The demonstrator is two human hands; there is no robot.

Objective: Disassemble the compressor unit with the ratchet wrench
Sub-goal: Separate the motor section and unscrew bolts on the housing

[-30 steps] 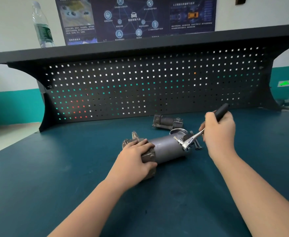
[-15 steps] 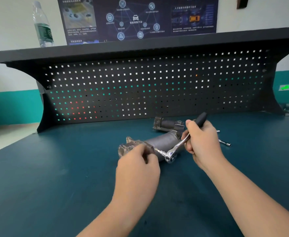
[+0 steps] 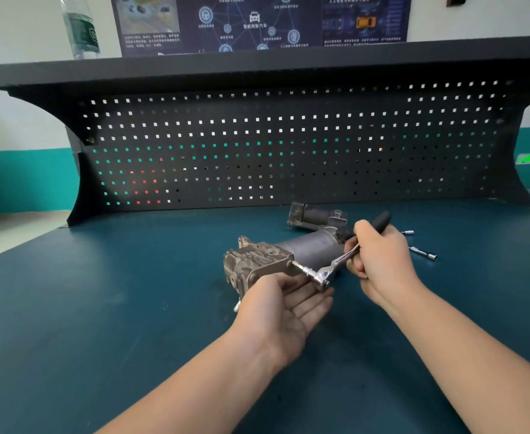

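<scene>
Compressor unit (image 3: 288, 256) lies mid-surface, long axis near-left to far-right. My right hand (image 3: 379, 255) clenches the ratchet wrench (image 3: 335, 267); socket on a bolt facing right. Left hand (image 3: 284, 303) released, palm up beneath, nearer.

Bright chrome on the ratchet wrench (image 3: 326, 275), polished and glossy, with a matt black grip at the far end of its handle. The compressor unit (image 3: 284, 256) shows dull grey metal: a rough, grimy cast head and a smoother matt cylinder. The table (image 3: 100, 308) wears a smooth dark teal mat. Behind, the pegboard (image 3: 257, 145) is matt black perforated metal; the bottle (image 3: 80, 28) is clear plastic.
</scene>
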